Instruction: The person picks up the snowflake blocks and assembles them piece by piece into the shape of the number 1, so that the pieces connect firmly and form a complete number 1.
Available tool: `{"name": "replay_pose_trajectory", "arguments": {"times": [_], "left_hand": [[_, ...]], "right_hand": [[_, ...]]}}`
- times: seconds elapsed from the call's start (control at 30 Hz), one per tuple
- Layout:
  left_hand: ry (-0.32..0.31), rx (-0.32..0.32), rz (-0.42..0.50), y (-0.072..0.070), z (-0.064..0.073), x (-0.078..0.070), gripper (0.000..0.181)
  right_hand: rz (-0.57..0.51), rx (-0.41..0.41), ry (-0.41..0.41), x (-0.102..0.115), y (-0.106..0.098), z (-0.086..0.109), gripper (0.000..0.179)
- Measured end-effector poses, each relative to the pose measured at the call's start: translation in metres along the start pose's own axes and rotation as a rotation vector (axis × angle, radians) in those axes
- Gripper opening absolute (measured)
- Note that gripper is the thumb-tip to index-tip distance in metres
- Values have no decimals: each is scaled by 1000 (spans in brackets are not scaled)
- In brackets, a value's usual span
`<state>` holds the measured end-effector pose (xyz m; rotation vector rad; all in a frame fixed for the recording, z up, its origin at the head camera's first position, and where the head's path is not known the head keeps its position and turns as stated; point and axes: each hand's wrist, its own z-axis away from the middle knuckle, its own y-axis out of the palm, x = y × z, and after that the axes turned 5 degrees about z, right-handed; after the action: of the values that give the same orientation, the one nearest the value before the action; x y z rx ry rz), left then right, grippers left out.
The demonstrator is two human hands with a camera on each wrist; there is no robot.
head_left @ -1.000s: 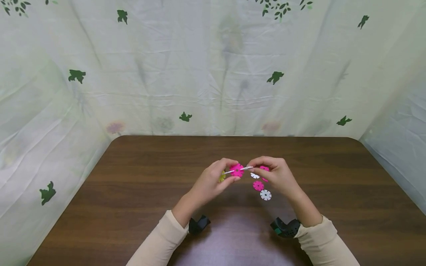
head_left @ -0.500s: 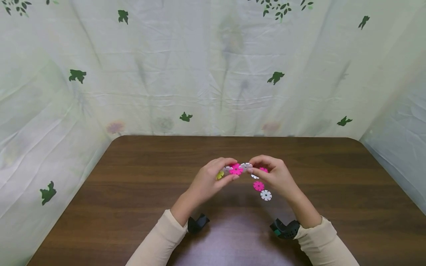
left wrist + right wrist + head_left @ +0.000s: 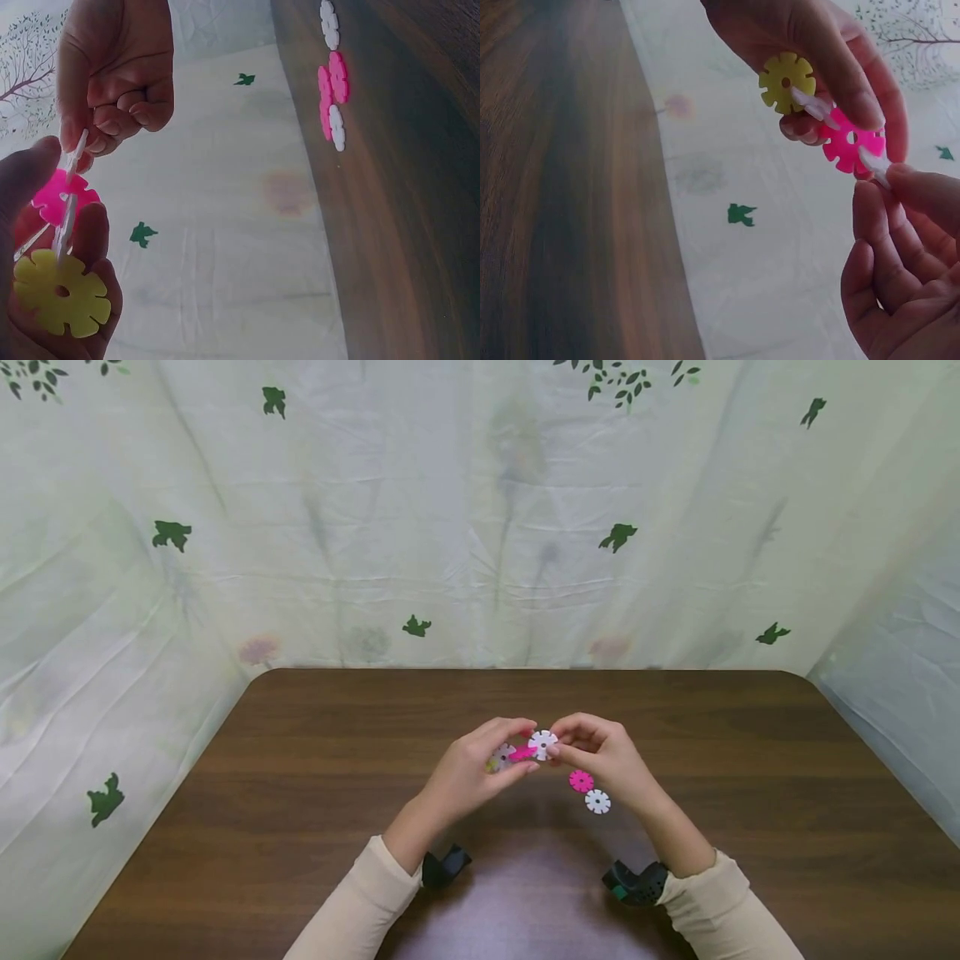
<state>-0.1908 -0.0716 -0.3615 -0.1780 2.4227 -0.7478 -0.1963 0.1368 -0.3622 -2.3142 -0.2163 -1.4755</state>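
Above the table, my left hand (image 3: 468, 764) holds a short chain of notched plastic snowflake discs, its thumb and fingers pinching the pink disc (image 3: 838, 154). A yellow disc (image 3: 71, 307) ends the chain on the left-hand side, joined through a white disc (image 3: 811, 105) to the pink one. At the other end, a second white disc (image 3: 542, 735) is slotted into the pink disc's edge. My right hand (image 3: 611, 760) pinches that white disc between thumb and fingertips. How deep the slots sit is hidden by fingers.
Loose discs lie flat on the brown table (image 3: 337, 827) below the right hand: a pink disc (image 3: 575, 781) and a white disc (image 3: 597, 807) near it. Another pink disc (image 3: 325, 112) and white disc (image 3: 337, 131) show in the left wrist view. A patterned curtain hangs behind.
The chain has turned between my hands, so the white end disc now faces the head camera and the pink one shows edge-on. My right hand has moved slightly left.
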Motion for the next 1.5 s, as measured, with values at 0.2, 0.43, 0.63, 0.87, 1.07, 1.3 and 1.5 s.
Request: {"name": "replay_pose_trajectory", "arguments": {"times": [0.2, 0.43, 0.63, 0.87, 1.07, 1.3, 1.5], "left_hand": [[20, -14, -76, 2, 0, 1, 43], [18, -27, -89, 3, 1, 2, 36], [4, -33, -89, 3, 1, 2, 34], [-3, -52, -89, 1, 0, 3, 37], [-11, -57, -97, -1, 0, 4, 37], [-20, -57, -116, -2, 0, 4, 37], [-1, -70, -114, -2, 0, 4, 36]], "right_hand": [[-58, 0, 8, -3, 5, 0, 25], [-92, 15, 30, -1, 10, 1, 25], [15, -8, 42, 19, 12, 1, 24], [156, -32, -20, 36, 7, 2, 32], [277, -48, -36, 39, -2, 10, 44], [409, -55, -33, 20, -17, 23, 57], [459, -13, -66, -4, -26, 35, 59]]}}
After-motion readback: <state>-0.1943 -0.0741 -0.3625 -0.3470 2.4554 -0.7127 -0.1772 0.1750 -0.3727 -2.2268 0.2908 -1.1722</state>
